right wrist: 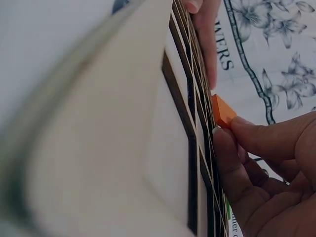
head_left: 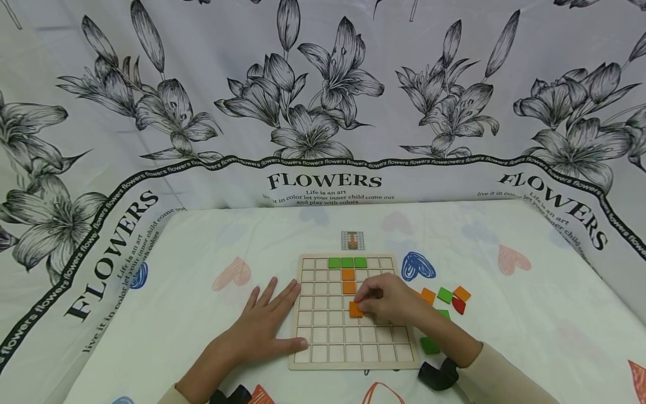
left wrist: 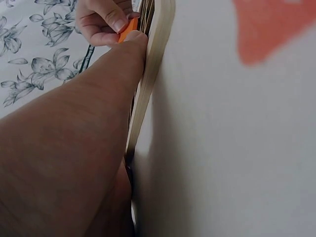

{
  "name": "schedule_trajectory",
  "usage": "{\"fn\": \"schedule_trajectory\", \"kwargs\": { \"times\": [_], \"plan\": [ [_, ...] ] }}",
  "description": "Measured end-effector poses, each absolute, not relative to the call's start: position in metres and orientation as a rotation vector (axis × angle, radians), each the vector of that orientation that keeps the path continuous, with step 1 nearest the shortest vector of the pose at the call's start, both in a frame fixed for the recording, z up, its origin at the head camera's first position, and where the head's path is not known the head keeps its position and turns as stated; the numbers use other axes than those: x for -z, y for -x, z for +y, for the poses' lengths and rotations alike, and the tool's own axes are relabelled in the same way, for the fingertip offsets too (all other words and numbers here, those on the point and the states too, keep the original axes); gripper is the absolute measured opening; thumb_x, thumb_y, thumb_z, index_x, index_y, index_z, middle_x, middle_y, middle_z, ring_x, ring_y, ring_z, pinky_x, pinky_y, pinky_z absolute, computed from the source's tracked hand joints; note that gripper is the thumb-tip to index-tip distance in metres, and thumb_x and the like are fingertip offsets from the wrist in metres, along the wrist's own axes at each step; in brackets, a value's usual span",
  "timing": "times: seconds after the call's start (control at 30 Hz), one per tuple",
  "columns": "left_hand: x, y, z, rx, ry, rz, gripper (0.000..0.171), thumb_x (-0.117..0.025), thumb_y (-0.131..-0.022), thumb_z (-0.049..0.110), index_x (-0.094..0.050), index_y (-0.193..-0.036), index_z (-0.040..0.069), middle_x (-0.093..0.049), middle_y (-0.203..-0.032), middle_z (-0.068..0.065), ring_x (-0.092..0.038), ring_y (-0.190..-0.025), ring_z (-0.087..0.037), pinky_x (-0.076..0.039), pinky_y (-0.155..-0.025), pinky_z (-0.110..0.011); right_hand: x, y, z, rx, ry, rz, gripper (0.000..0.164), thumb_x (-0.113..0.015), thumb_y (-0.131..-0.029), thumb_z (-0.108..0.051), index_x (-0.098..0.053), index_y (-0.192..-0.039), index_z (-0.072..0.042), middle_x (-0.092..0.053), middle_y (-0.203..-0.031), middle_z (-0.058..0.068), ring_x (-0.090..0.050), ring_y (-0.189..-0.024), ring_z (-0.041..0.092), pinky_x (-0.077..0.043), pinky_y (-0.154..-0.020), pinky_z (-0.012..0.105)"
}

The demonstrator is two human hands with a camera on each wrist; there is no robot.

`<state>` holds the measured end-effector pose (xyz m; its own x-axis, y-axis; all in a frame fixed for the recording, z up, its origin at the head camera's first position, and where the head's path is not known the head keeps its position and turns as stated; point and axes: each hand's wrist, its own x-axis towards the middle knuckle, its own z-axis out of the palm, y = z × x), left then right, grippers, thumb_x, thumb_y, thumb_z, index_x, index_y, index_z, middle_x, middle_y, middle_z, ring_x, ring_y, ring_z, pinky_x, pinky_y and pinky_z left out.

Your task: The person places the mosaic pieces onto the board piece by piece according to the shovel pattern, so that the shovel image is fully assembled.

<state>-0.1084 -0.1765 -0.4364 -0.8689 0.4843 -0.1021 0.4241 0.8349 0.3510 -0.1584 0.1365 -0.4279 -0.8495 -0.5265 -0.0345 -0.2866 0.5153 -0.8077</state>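
Observation:
An orange square tile (head_left: 355, 310) is pinched between the thumb and fingers of my right hand (head_left: 388, 298), low over the middle of the wooden grid board (head_left: 319, 335). In the right wrist view the tile (right wrist: 223, 111) stands tilted at the board's surface, gripped by one edge. My left hand (head_left: 264, 325) lies with its fingers spread at the board's left side, thumb on the frame and fingertips by the edge. Set in the grid's top row are several green tiles (head_left: 347, 262), and below them two orange tiles (head_left: 348, 274) stand in one column.
Right of the board lie loose tiles: orange (head_left: 461, 293), green (head_left: 445, 295) and a red piece (head_left: 458, 306), some partly behind my right forearm. A small pattern card (head_left: 352, 240) lies beyond the far edge. Behind the table hangs a flower-printed cloth (head_left: 323, 101).

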Motion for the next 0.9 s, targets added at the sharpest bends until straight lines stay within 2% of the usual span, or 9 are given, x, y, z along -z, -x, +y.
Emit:
{"fn": "schedule_trajectory", "kwargs": {
  "times": [0.43,0.9],
  "plan": [
    [0.436,0.109,-0.177,-0.479,-0.72,2.834,0.105,-0.049,-0.084,0.081,-0.021,-0.162,0.016,-0.018,-0.166,0.001,-0.002,-0.152,-0.036,-0.001,-0.115,-0.064,0.425,0.167,0.131,1.2,0.716,2.526,0.013,-0.077,-0.087,-0.005,-0.075,-0.085,-0.018,-0.068,-0.088,-0.011,-0.059,-0.083,0.015,-0.053,-0.077,0.027],
    [0.44,0.109,-0.177,-0.48,-0.71,2.833,0.105,-0.049,-0.084,0.082,-0.021,-0.162,0.018,-0.018,-0.166,0.003,-0.001,-0.152,-0.036,-0.001,-0.115,-0.064,0.428,0.172,0.131,1.281,0.629,2.445,0.005,-0.078,-0.087,-0.006,-0.074,-0.087,-0.009,-0.068,-0.083,-0.005,-0.063,-0.074,0.016,-0.056,-0.068,0.028]
  ]
}}
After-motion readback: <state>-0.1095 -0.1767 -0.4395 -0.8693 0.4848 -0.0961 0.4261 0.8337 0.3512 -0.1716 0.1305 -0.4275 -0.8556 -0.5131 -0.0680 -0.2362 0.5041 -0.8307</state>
